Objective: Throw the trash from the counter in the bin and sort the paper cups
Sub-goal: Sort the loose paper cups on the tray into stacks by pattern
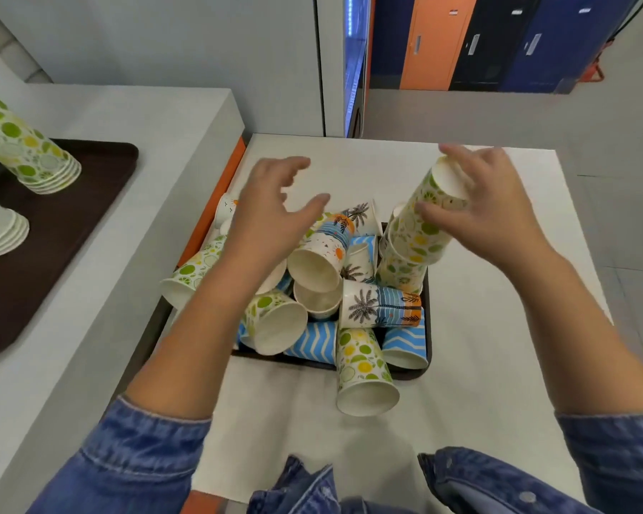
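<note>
A dark tray (405, 374) on a white table holds a jumble of paper cups: palm-tree print (379, 307), blue zigzag (312, 343) and citrus print (364, 365). My right hand (490, 209) grips an upside-down citrus-print cup (424, 220) that sits on a short stack of the same print at the tray's right rear. My left hand (271, 217) hovers above the pile's left side, fingers spread, holding nothing. On the counter to the left, a brown tray (71, 231) carries a leaning citrus stack (27, 150) and a white stack (1, 231).
The grey counter (145, 142) runs along the left, with an orange edge beside the table (498, 365). A grey cabinet stands behind. Coloured lockers (498, 38) line the far right across open floor. My denim jacket fills the bottom.
</note>
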Available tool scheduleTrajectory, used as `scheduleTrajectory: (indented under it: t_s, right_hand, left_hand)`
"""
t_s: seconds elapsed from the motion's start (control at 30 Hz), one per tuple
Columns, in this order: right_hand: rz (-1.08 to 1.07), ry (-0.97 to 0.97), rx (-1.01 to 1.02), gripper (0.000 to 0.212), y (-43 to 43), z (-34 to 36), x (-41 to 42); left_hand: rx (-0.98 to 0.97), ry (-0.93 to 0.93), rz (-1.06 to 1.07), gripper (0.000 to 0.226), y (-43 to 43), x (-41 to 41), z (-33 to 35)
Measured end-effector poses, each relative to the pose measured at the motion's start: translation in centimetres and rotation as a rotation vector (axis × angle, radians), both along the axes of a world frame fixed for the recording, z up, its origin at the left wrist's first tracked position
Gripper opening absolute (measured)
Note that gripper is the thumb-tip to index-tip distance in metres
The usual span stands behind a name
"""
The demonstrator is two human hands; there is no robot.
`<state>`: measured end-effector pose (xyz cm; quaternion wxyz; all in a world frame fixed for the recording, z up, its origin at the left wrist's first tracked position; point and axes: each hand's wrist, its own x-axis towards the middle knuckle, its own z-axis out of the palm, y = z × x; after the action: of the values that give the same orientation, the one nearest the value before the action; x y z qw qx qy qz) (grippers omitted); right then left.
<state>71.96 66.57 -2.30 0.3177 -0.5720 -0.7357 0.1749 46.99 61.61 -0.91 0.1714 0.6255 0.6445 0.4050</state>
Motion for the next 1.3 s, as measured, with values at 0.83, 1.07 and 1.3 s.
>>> scheduleTrajectory:
  t_s: [0.83, 1.07, 1.3]
  right_hand:
    - [0.046, -0.104, -0.319, 0.098, 0.3, -9.3, -1.3]
    - [0.015, 0.053, -0.308, 0.089, 0.1, -7.9, -0.1]
    - [-0.036, 0.236, -0.268, 0.070, 0.7, -6.2, 1.8]
  left_hand:
    - [-0.964, 0.219, 0.353, 0.069, 1.4, -13.1, -5.8]
    - [-0.374, 0.347, 0.505, 0.077, 1.4, -10.7, 1.5]
    - [-0.092, -0.292, -0.004, 0.079, 2.3, 3.7, 3.6]
